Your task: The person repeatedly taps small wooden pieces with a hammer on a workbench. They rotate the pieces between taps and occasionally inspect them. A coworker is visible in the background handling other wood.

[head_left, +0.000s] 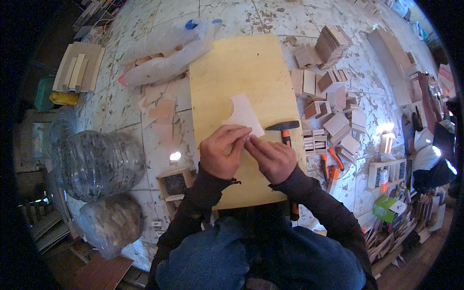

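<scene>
My left hand (220, 151) and my right hand (273, 158) meet over a yellow board (232, 63) in front of me. Fingertips of both are pinched together; whatever they hold is too small to make out. Just beyond them a pale thin sheet (245, 112) with a curved notch in its left edge lies on the board, its near part close under my fingers. A hammer (284, 126) with a black head and orange-black handle lies at the board's right edge, its handle partly hidden beneath my right hand and forearm.
Stacks of small wooden pieces (333, 46) and orange-handled pliers (334, 159) are right of the board. Left are thin peach-coloured sheets (163, 110), a clear plastic bag (166, 67), large plastic bottles (104, 164) and a wooden box of small dark items (175, 184).
</scene>
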`<state>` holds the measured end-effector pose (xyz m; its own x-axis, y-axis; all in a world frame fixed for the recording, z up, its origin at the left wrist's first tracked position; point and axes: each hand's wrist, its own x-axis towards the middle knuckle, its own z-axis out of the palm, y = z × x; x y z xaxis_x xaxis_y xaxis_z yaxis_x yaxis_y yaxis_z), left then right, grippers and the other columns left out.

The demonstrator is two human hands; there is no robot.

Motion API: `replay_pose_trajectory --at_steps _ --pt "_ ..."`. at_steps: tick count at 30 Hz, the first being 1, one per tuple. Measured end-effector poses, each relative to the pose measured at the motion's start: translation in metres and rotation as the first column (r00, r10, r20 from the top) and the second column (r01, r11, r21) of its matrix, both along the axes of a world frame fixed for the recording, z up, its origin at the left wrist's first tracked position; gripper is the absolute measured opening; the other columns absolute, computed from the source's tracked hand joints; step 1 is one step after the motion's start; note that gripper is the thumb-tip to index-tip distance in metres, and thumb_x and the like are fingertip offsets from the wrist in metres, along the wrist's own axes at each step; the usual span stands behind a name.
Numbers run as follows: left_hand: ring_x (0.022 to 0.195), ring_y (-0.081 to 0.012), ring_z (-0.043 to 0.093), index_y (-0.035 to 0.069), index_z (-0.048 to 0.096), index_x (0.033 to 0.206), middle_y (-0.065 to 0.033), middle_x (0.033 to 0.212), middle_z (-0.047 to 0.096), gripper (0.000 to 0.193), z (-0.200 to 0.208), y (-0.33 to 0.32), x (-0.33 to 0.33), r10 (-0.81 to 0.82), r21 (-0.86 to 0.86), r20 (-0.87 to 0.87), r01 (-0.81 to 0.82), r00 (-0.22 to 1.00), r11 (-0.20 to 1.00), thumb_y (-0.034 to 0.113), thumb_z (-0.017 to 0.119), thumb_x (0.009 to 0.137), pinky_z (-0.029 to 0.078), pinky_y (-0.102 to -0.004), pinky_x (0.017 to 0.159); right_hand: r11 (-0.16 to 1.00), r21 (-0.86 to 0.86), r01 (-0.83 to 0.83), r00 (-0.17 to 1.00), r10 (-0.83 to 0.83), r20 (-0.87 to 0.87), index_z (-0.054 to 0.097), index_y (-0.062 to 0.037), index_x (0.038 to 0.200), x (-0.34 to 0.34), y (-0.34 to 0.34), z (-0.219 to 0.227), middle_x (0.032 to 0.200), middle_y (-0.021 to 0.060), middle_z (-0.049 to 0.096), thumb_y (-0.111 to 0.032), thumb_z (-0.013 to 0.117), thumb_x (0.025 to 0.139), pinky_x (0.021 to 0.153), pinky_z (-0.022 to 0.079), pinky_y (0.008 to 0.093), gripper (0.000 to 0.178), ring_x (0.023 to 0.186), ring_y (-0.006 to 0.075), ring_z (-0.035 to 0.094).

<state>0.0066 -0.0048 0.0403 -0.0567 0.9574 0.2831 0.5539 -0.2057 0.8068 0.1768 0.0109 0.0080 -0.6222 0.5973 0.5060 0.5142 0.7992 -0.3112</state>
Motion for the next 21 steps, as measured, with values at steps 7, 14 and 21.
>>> replay_pose_trajectory --at_steps 7,14,21 --pt "0.085 -0.0240 0.068 0.003 0.066 0.093 -0.0129 0.095 0.069 0.013 -0.008 0.001 -0.006 -0.072 0.044 0.017 0.071 0.997 0.996 -0.002 0.067 0.080 0.054 -0.0305 0.074 0.650 -0.467 0.599 0.797 -0.542 0.267 0.055 -0.0001 0.102 0.044 -0.041 -0.009 0.098 0.0174 0.061 -0.032 0.060 0.087 0.067 0.052 0.0446 0.036 0.085 0.0358 0.062" --pt "0.085 -0.0242 0.069 0.004 0.064 0.091 -0.0126 0.097 0.068 0.016 -0.019 -0.002 -0.004 -0.089 0.149 -0.020 0.091 0.996 0.985 -0.005 0.067 0.078 0.054 -0.0317 0.073 0.449 -0.422 0.788 0.616 -0.572 0.541 0.049 0.0028 0.089 0.081 -0.068 -0.018 0.086 0.0249 0.058 -0.039 0.059 0.089 0.065 0.048 0.0511 0.043 0.078 0.0432 0.061" --pt "0.086 -0.0235 0.069 0.005 0.058 0.102 -0.0131 0.098 0.068 0.026 -0.024 -0.005 -0.005 -0.050 0.069 0.060 0.046 0.997 0.997 -0.002 0.067 0.080 0.055 -0.0324 0.075 0.401 -0.864 0.305 0.882 -0.461 0.098 0.052 0.0031 0.094 0.084 -0.059 0.057 0.054 0.0052 0.051 -0.031 0.045 0.100 0.046 0.039 0.0310 0.035 0.045 0.0172 0.051"
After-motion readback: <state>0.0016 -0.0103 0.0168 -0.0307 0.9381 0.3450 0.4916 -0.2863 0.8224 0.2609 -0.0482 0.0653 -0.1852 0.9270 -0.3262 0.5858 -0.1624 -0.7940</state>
